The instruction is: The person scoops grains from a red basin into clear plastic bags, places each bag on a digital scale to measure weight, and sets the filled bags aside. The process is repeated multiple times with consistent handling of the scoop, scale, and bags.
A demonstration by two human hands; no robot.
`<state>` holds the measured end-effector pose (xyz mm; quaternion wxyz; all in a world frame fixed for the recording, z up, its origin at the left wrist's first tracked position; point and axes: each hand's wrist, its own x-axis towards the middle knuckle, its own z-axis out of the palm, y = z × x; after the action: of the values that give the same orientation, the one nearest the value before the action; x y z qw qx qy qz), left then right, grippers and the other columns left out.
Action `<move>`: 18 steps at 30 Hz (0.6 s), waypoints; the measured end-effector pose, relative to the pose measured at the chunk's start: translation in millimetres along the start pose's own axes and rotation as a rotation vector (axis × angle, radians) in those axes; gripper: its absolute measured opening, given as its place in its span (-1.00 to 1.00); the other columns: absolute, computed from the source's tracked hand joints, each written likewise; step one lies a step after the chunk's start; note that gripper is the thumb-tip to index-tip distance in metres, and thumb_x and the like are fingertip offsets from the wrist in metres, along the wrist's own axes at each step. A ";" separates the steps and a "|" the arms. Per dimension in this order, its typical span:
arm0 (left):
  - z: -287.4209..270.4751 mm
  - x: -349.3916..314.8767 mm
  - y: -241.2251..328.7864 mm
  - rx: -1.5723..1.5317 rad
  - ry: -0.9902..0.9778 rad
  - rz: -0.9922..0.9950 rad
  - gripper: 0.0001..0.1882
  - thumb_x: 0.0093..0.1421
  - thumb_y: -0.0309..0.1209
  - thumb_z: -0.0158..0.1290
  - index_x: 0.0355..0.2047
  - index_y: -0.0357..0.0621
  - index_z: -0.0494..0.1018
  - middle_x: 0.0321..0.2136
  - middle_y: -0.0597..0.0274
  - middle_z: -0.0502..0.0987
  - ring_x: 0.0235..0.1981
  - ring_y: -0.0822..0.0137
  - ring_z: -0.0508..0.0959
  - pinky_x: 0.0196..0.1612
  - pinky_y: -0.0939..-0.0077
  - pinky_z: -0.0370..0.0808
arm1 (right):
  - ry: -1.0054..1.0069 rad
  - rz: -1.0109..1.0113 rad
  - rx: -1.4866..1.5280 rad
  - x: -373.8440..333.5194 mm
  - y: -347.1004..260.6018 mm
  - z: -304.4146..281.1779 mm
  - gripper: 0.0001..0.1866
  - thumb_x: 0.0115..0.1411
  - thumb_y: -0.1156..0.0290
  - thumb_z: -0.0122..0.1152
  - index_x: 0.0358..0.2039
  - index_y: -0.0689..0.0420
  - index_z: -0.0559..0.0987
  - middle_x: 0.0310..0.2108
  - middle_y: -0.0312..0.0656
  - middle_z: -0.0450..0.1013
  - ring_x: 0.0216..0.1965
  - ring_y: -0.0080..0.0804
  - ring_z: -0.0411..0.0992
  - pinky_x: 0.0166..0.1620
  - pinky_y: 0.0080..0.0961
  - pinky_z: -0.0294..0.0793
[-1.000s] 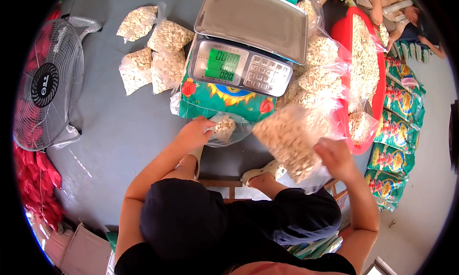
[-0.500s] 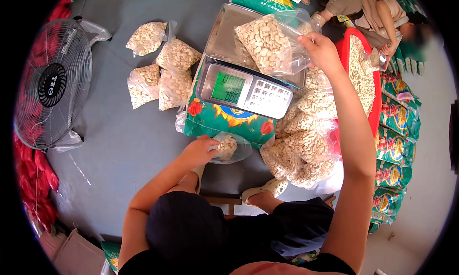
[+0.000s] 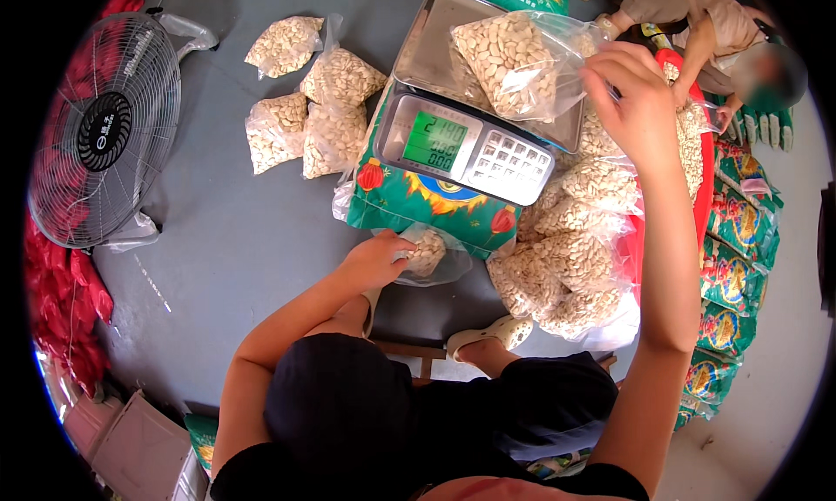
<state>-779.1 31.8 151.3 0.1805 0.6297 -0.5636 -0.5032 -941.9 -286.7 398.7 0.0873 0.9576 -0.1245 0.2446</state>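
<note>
A clear plastic bag of pale flat seeds, like pumpkin seeds [image 3: 508, 64], rests on the metal pan [image 3: 427, 52] of a digital scale [image 3: 466, 148]. My right hand [image 3: 640, 100] is at the bag's loose open end, with thumb and fingers apart. Below the scale, my left hand [image 3: 373, 261] pinches the edge of a smaller, partly filled clear bag [image 3: 428, 253]. The scale sits on a green printed sack [image 3: 418, 206], its green display lit.
Several filled bags [image 3: 335, 109] lie on the grey floor left of the scale; more are piled [image 3: 566, 257] at its right. Beyond stands a red tub [image 3: 704, 206] of seeds, with a co-worker's hand [image 3: 723, 118] near it. Green sacks [image 3: 731, 266] line the right; a fan [image 3: 106, 131] stands left.
My right hand's fingers have spread and let go of the bag on the pan. The scale's display reading has changed. The co-worker has leaned in over the tub. The whole view has shifted slightly.
</note>
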 end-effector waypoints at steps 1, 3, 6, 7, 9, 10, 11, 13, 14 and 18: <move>0.1 1.4 1.7 0.007 -0.005 0.004 -0.67 0.15 -0.34 0.00 -0.05 0.06 0.52 -0.10 0.03 0.43 -0.09 -0.02 0.50 -0.03 0.16 0.46 | -0.078 0.025 0.014 2.9 3.4 3.9 -0.84 0.09 0.32 0.28 -0.50 0.14 0.61 -0.44 -0.13 0.53 -0.27 -0.16 0.49 -0.16 -0.27 0.47; -0.9 2.5 4.0 0.005 -0.009 -0.014 -0.66 0.15 -0.33 0.00 -0.05 0.05 0.52 -0.09 0.02 0.43 -0.08 -0.03 0.49 -0.03 0.14 0.45 | -0.385 0.203 -0.050 5.4 11.6 13.9 -0.82 0.14 0.34 0.22 -0.42 0.20 0.62 -0.39 -0.05 0.54 -0.24 -0.09 0.50 -0.14 -0.27 0.47; 0.7 2.3 -2.0 0.001 0.014 -0.008 -0.66 0.15 -0.32 0.00 -0.05 0.02 0.52 -0.08 0.01 0.43 -0.08 -0.04 0.49 -0.02 0.14 0.45 | -0.671 0.322 -0.083 9.6 17.2 25.3 -0.78 0.19 0.34 0.11 -0.35 0.21 0.63 -0.35 0.05 0.54 -0.23 0.01 0.49 -0.14 -0.22 0.47; 2.2 2.6 -4.5 -0.001 0.023 0.004 -0.66 0.15 -0.32 0.00 -0.05 0.01 0.52 -0.08 0.01 0.43 -0.08 -0.04 0.49 -0.02 0.14 0.45 | -0.692 0.326 -0.047 3.9 24.2 32.3 -0.80 0.19 0.35 0.11 -0.34 0.21 0.62 -0.36 0.05 0.53 -0.23 0.02 0.49 -0.14 -0.22 0.47; 5.1 2.6 -5.8 -0.008 0.033 -0.006 -0.68 0.14 -0.33 0.03 -0.07 0.02 0.54 -0.14 0.04 0.43 -0.09 -0.02 0.48 -0.04 0.18 0.45 | -0.696 0.333 0.014 -12.5 41.1 48.6 -0.81 0.18 0.36 0.12 -0.31 0.18 0.61 -0.34 0.05 0.53 -0.23 0.02 0.49 -0.15 -0.21 0.47; 5.4 4.6 -4.8 -0.011 0.040 -0.004 -0.69 0.14 -0.34 0.04 -0.08 0.03 0.54 -0.16 0.05 0.43 -0.09 0.00 0.47 -0.05 0.20 0.44 | -0.678 0.335 0.034 -19.8 49.7 55.8 -0.81 0.17 0.36 0.13 -0.28 0.16 0.61 -0.32 0.04 0.54 -0.23 0.02 0.49 -0.15 -0.21 0.47; 4.6 5.8 -3.2 -0.008 0.034 -0.003 -0.69 0.15 -0.33 0.03 -0.09 0.01 0.54 -0.14 0.04 0.43 -0.09 -0.01 0.48 -0.05 0.18 0.45 | -0.659 0.338 0.053 -26.8 59.4 59.6 -0.80 0.16 0.35 0.14 -0.26 0.15 0.61 -0.31 0.04 0.54 -0.22 0.02 0.50 -0.15 -0.21 0.47; 0.9 2.6 -1.2 -0.004 0.028 -0.016 -0.68 0.15 -0.30 0.02 -0.09 -0.04 0.54 -0.08 0.02 0.44 -0.10 -0.03 0.50 -0.03 0.15 0.45 | -0.770 0.408 -0.121 -5.9 44.6 56.6 -0.77 0.14 0.32 0.18 -0.21 0.12 0.61 -0.25 0.03 0.54 -0.19 -0.01 0.51 -0.14 -0.20 0.48; 0.6 1.9 -1.8 -0.002 0.032 -0.016 -0.69 0.16 -0.30 0.03 -0.10 -0.04 0.54 -0.09 0.03 0.44 -0.10 -0.03 0.51 -0.04 0.16 0.46 | -0.825 0.444 -0.211 3.4 37.3 56.3 -0.75 0.12 0.31 0.20 -0.19 0.10 0.61 -0.21 0.02 0.54 -0.17 -0.02 0.51 -0.14 -0.20 0.49; 0.5 0.7 -5.7 -0.010 0.050 0.006 -0.71 0.15 -0.28 0.06 -0.13 -0.06 0.55 -0.11 0.05 0.46 -0.12 -0.02 0.51 -0.05 0.18 0.46 | -0.872 0.676 -0.376 11.7 35.8 65.4 -0.66 0.11 0.15 0.25 -0.19 0.08 0.62 -0.18 0.01 0.55 -0.13 -0.05 0.52 -0.14 -0.19 0.51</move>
<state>-776.6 33.0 146.2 0.1992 0.6393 -0.5584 -0.4896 -912.8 -338.1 351.7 0.1136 0.8450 -0.4889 -0.1843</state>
